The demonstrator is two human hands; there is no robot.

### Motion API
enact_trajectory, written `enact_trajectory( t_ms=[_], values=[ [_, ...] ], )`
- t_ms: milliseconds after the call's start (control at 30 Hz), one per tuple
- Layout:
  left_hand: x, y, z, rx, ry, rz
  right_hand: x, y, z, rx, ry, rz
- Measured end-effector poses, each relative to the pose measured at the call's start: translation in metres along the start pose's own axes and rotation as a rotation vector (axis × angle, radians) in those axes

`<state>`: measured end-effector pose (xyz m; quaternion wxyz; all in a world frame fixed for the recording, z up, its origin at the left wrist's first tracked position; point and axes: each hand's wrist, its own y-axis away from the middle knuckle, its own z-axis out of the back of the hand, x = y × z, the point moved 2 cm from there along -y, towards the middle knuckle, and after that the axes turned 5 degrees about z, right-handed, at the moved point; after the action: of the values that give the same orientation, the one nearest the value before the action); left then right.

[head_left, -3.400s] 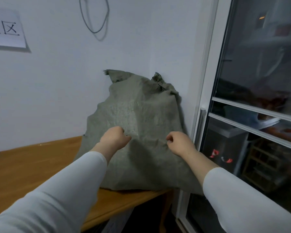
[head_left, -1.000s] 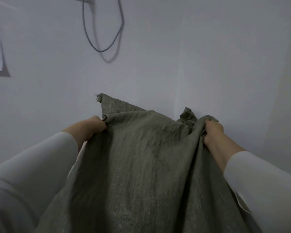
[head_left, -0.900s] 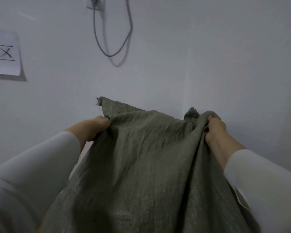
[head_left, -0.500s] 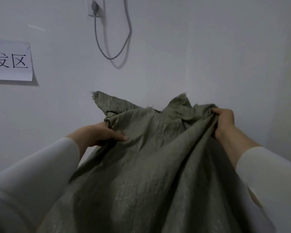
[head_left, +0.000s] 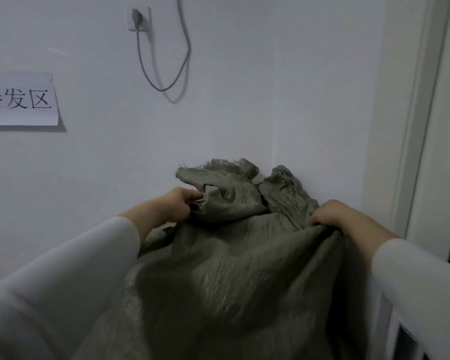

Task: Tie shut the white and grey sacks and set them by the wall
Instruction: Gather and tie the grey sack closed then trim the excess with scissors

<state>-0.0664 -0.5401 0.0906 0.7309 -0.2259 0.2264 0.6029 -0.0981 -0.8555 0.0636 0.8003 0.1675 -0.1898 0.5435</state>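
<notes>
Grey sack (head_left: 234,268) fills centre to 6 o'clock, its top against the wall (head_left: 244,100). Left hand (head_left: 178,203) at 10 o'clock pinches the loose mouth flap; right hand (head_left: 333,214) at 2 o'clock clamps bunched cloth, probably gathering the neck for tying. No tie visible; knot state unclear. White sack not in view. Paper sign (head_left: 18,100) at 9 o'clock.

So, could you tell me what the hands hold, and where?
The grey woven sack, by its bunched top: left hand at left, right hand at right.
</notes>
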Motion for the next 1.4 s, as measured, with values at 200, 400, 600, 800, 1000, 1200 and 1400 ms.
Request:
enact_trajectory(
  t_ms=[200,400,600,800,1000,1200,1400],
  values=[
    [0.013,0.016,0.002,0.131,0.038,0.013,0.087,-0.003,-0.020,-0.092,-0.194,0.199],
    [0.030,0.024,0.003,0.228,0.012,0.039,0.138,-0.020,-0.069,0.148,-0.548,0.152],
    [0.036,0.027,0.011,0.315,0.120,0.105,0.152,-0.036,-0.085,0.065,-0.811,0.085],
    [0.011,0.009,0.028,0.050,0.321,0.255,0.184,0.003,-0.047,-0.002,-1.235,0.421],
    [-0.009,-0.006,0.034,-0.058,0.778,0.196,0.190,0.064,-0.054,0.295,-0.965,0.651],
    [-0.014,0.005,0.028,-0.155,0.529,0.119,0.140,0.051,-0.027,0.103,-0.715,0.574],
    [-0.022,0.024,0.040,0.178,0.416,-0.051,0.109,0.003,-0.024,-0.191,0.171,0.557]
  ],
)
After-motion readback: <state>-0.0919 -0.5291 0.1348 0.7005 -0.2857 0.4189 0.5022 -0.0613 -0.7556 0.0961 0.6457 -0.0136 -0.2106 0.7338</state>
